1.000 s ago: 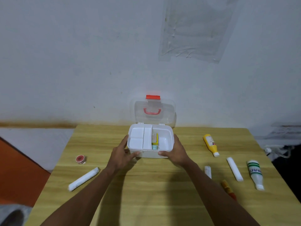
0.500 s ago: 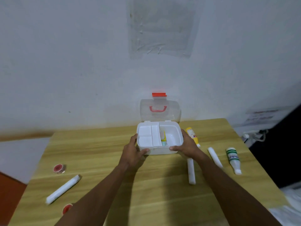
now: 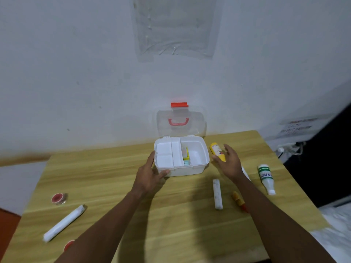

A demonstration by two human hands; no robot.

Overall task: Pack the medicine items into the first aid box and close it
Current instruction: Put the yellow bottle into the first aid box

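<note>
Table (image 3: 171,221) carries the first aid box (image 3: 182,170) at far centre, close to the wall. Clear lid (image 3: 195,128) stands upright and open, with the red latch (image 3: 179,104) on top and the red handle (image 3: 178,122) showing through it. We see a white divided tray (image 3: 165,154) filling the box's left half. A yellow-green packet (image 3: 186,157) stands on edge just right of the tray; the rest of that compartment shows white floor.

Left hand (image 3: 150,173) holds the box at its near left corner: thumb on the front wall, fingers along the left wall, corner caught between them. Right hand (image 3: 228,162) is off the box, fingers spread and relaxed, nothing in its grasp. It hovers at the yellow bottle (image 3: 215,149), which lies just right of the box. We cannot tell if palm or thumb touches it.

Out on the table, right side:
- white roll (image 3: 217,193) near the right forearm
- small yellow-and-red tube (image 3: 239,202) beside it
- green-banded white bottle (image 3: 266,177) on its side, further right
- second white roll (image 3: 246,173), mostly hidden behind the right wrist

Left side:
- long white roll (image 3: 63,223)
- red tape spool (image 3: 58,198) beyond it
- red item (image 3: 68,244) at the left forearm, mostly hidden; we cannot tell what it is
</note>
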